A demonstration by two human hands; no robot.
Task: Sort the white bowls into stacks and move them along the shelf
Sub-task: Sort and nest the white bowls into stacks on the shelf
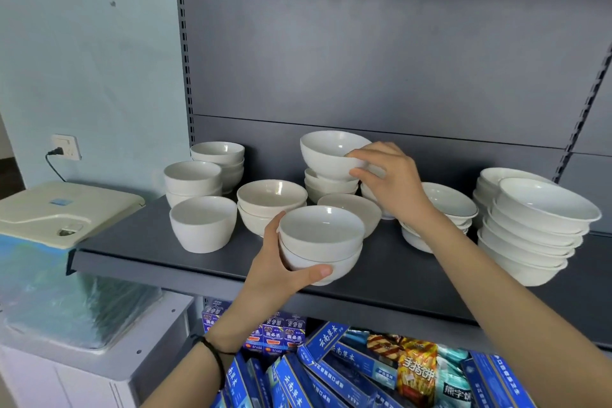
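Note:
White bowls stand in groups on a dark grey shelf (139, 242). My left hand (281, 272) grips a stack of two small bowls (319, 242) above the shelf's front edge. My right hand (385, 175) pinches the rim of a tilted bowl (326, 151), raised over a short stack (328, 185) at the back middle. A lone bowl (202, 222) sits front left, with two stacks (193, 179) (220, 156) behind it. Another low stack (270, 200) and a shallow bowl (354, 209) lie in the middle.
A tall stack of wide bowls (536, 225) fills the shelf's right end, with a lower stack (445, 209) beside it, partly hidden by my right forearm. Blue boxes and snack packets (347, 371) fill the lower shelf. A cream appliance (63, 209) stands left of the shelf.

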